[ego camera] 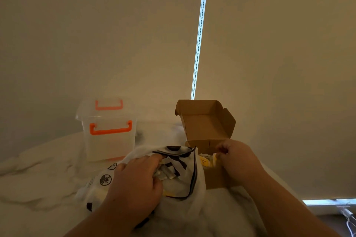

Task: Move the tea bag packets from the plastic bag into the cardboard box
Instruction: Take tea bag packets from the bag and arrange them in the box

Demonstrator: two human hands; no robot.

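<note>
Two hands over the bed | my left hand, fingers curled, grips the plastic bag mouth, tea bag packets inside | my right hand, fingers curled over the open cardboard box; pinch: cannot tell

Beige roller blind in dim warm light, bead chain, white rumpled bedding

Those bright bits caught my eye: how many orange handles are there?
2: upper handle on the lid of the clear tub, lower handle on its front. Far side hidden.
</note>
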